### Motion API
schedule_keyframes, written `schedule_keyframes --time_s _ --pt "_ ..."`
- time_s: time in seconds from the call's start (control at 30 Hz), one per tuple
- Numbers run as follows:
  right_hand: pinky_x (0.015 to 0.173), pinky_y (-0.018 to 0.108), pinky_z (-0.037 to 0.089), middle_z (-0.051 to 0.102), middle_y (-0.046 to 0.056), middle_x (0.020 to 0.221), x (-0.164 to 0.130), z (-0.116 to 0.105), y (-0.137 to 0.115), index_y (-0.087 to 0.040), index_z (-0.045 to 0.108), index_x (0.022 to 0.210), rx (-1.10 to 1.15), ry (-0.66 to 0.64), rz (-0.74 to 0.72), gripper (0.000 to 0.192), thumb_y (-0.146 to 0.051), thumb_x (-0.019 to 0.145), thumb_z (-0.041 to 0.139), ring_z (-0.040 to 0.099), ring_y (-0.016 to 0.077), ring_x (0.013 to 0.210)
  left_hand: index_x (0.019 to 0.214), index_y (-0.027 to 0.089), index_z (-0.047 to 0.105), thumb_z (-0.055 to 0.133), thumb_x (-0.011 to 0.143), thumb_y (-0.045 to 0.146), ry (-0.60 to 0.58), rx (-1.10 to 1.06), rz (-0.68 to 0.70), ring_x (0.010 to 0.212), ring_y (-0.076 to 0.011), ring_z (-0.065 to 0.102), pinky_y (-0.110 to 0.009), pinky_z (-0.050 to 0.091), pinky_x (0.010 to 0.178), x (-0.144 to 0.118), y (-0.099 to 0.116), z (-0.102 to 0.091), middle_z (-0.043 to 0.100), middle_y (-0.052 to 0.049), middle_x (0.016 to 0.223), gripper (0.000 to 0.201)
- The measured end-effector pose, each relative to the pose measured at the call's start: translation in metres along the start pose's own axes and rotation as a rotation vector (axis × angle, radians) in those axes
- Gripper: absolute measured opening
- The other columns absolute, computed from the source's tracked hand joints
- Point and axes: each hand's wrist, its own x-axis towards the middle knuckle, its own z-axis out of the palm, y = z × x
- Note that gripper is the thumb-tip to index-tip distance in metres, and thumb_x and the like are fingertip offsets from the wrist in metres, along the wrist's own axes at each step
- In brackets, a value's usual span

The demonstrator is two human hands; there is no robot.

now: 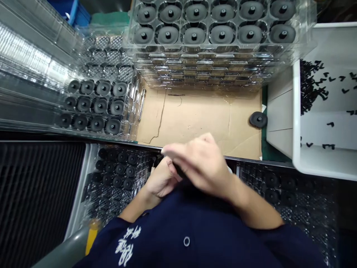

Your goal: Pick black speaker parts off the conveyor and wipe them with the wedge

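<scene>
My left hand (163,180) is closed with curled fingers in front of my chest, just below the table's front edge. My right hand (205,163) is over and beside it, blurred by motion, its fingers partly smeared. Something dark shows in the gap between the two hands, too hidden to name. On the right of the cardboard lies a single dark grey round disc (258,119) with a small stub at its centre, apart from both hands. Similar round parts (103,88) fill the nearer rows of a clear plastic tray (126,111) on the left.
Stacked clear trays (200,70) of round parts stand at the back. A white bin (296,123) with small black angled pieces (312,82) is at the right. Cardboard (192,119) covers the tabletop, with a thin metal rod (142,104) on it. More trays (117,167) sit below.
</scene>
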Motion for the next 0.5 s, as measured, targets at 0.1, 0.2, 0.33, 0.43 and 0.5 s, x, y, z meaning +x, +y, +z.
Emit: schedule_keyframes --time_s 0.1,0.2,0.33,0.43,0.5 --pt "0.075 0.029 0.043 0.069 0.003 0.108 -0.011 -0.002 0.05 -0.023 0.062 0.117 0.245 -0.002 0.345 0.029 -0.034 0.093 0.049 0.063 0.0148 0.088 0.115 0.022 0.064 0.084 0.062 0.041 -0.035 -0.1 0.059 0.105 -0.0245 0.065 -0.031 0.054 0.089 0.002 0.004 0.001 0.068 -0.005 0.116 0.06" --pt "0.066 0.029 0.045 0.07 0.005 0.094 -0.039 -0.001 0.104 -0.02 0.066 0.109 0.156 0.048 0.737 0.032 -0.038 0.088 0.051 0.063 0.0177 0.076 0.124 0.026 0.059 0.081 0.066 0.038 -0.042 -0.152 0.125 0.116 -0.026 0.06 -0.032 0.051 0.096 0.008 0.01 0.001 0.056 -0.008 0.136 0.063" --pt "0.071 0.035 0.048 0.068 0.007 0.082 -0.077 0.009 0.135 -0.018 0.065 0.112 -0.236 -0.115 0.887 0.036 -0.032 0.079 0.06 0.062 0.0212 0.071 0.126 0.026 0.058 0.079 0.068 0.04 -0.015 -0.167 0.127 0.123 -0.028 0.055 -0.034 0.049 0.101 0.017 0.016 0.0 0.048 -0.007 0.144 0.063" --pt "0.073 0.035 0.05 0.066 0.008 0.092 -0.091 0.02 0.131 -0.02 0.055 0.126 -0.193 -0.204 0.817 0.045 -0.029 0.082 0.057 0.063 0.0212 0.075 0.127 0.026 0.056 0.075 0.072 0.043 0.011 -0.171 0.122 0.124 -0.0281 0.054 -0.036 0.047 0.104 0.021 0.018 0.001 0.047 -0.007 0.145 0.061" --pt "0.076 0.038 0.05 0.062 0.014 0.108 -0.096 0.031 0.129 -0.019 0.058 0.122 -0.257 -0.133 0.795 0.04 -0.03 0.084 0.055 0.063 0.0246 0.087 0.13 0.026 0.054 0.073 0.074 0.043 0.028 -0.181 0.134 0.124 -0.0286 0.054 -0.038 0.046 0.105 0.024 0.019 0.001 0.048 -0.007 0.145 0.062"
